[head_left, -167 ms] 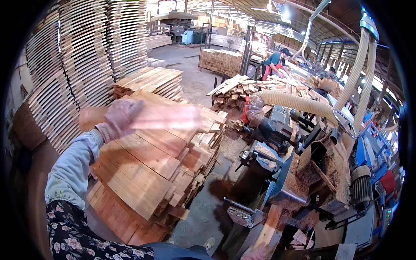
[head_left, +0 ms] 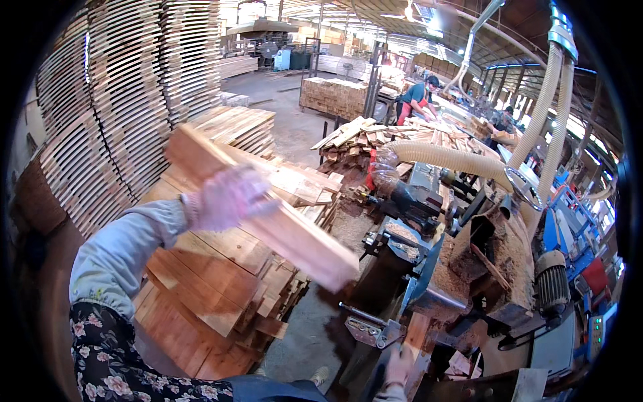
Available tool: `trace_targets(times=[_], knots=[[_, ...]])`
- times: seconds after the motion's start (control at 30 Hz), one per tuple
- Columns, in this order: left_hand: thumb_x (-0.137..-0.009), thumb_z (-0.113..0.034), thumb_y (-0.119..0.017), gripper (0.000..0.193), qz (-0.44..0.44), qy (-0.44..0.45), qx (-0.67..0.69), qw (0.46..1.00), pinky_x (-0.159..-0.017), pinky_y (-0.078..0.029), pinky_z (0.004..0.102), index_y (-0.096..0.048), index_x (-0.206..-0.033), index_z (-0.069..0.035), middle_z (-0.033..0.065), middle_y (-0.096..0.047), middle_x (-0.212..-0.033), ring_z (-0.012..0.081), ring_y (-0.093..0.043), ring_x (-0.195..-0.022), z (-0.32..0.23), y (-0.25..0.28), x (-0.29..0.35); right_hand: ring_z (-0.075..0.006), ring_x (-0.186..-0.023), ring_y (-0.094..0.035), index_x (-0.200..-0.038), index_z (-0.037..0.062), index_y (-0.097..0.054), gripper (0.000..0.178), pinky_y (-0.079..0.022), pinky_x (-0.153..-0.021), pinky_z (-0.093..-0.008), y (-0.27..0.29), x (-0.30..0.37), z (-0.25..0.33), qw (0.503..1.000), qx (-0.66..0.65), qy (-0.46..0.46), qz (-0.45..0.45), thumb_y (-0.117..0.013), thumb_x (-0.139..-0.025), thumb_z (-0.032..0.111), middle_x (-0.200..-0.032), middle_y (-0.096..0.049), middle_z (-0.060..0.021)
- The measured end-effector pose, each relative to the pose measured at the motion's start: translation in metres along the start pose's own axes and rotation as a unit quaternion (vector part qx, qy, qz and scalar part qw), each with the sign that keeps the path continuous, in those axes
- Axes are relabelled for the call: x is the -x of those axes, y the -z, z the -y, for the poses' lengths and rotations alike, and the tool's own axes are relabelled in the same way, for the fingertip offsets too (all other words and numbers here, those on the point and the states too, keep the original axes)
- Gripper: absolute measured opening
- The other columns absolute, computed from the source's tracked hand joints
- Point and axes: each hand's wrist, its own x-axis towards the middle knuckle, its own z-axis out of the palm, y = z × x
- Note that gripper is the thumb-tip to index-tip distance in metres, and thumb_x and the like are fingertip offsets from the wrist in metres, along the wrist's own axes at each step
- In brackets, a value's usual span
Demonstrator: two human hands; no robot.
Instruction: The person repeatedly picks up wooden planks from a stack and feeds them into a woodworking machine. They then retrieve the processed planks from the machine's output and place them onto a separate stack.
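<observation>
My left hand (head_left: 231, 197), in a pale pinkish work glove, is closed round a wooden board (head_left: 301, 244). The board is tilted, its far end up to the left and its other end towards the machine. Below it lies a stack of wide planks (head_left: 207, 275). At the lower edge, my right hand (head_left: 399, 367) is against another wooden board (head_left: 418, 333), which lies at the infeed of a woodworking machine (head_left: 432, 288). The fingers of that hand are too small and blurred to make out.
Tall stacks of spaced boards (head_left: 127, 87) rise at the left. A ribbed dust hose (head_left: 449, 153) arches over the machine, and sawdust covers its housing. Beyond are a heap of offcuts (head_left: 365, 137) and a co-worker (head_left: 416, 100) bending over a bench.
My left hand has moved right, swinging the board from nearly level to a slant with its right end lower. My right hand has come further into view along the board at the machine.
</observation>
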Motion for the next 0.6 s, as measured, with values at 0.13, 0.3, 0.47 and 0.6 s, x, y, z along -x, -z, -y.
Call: trace_targets(times=[0.13, 0.3, 0.47, 0.6], knots=[[-0.088, -0.024, -0.067, 0.061, -0.145, -0.197, 0.022, 0.969, -0.115, -0.045, 0.0538, -0.051, -0.146, -0.029, 0.0085, -0.062, -0.122, 0.0274, -0.061, -0.118, -0.054, 0.03, -0.102, -0.0222, -0.142, -0.053, -0.154, -0.002, -0.051, 0.059, -0.04, -0.118, -0.0322, 0.069, -0.006, 0.144, 0.913, -0.337, 0.104, 0.206, -0.065, -0.098, 0.012, -0.151, -0.059, -0.0144], [-0.089, -0.023, -0.065, 0.064, -0.316, -0.288, 0.125, 0.895, -0.109, -0.051, 0.0523, -0.045, -0.15, -0.032, 0.0084, -0.057, -0.122, 0.0273, -0.06, -0.114, -0.122, 0.041, -0.154, -0.0238, -0.132, -0.055, -0.167, 0.0051, -0.027, 0.112, -0.045, -0.112, -0.034, 0.092, 0.065, 0.204, 0.742, -0.468, -0.019, 0.48, -0.084, -0.074, 0.032, -0.154, -0.048, -0.014], [-0.093, -0.018, -0.06, 0.067, -0.361, -0.319, 0.193, 0.855, -0.112, -0.048, 0.0532, -0.039, -0.154, -0.036, 0.0092, -0.055, -0.123, 0.0265, -0.056, -0.119, -0.192, 0.06, -0.189, -0.0244, -0.121, -0.063, -0.158, 0.0, -0.038, 0.101, -0.05, -0.109, -0.0378, 0.078, 0.169, 0.161, 0.697, -0.557, -0.163, 0.42, -0.084, -0.077, 0.038, -0.139, -0.06, -0.0136], [-0.1, -0.027, -0.053, 0.061, -0.194, -0.255, 0.166, 0.933, -0.124, -0.036, 0.0562, -0.036, -0.159, -0.032, 0.0136, -0.048, -0.151, 0.031, -0.045, -0.143, -0.252, 0.079, -0.174, -0.0275, -0.111, -0.067, -0.155, 0.0034, -0.043, 0.103, -0.054, -0.096, -0.0407, 0.04, 0.245, 0.097, 0.925, -0.309, -0.17, 0.142, -0.09, -0.073, 0.044, -0.13, -0.065, -0.016]])
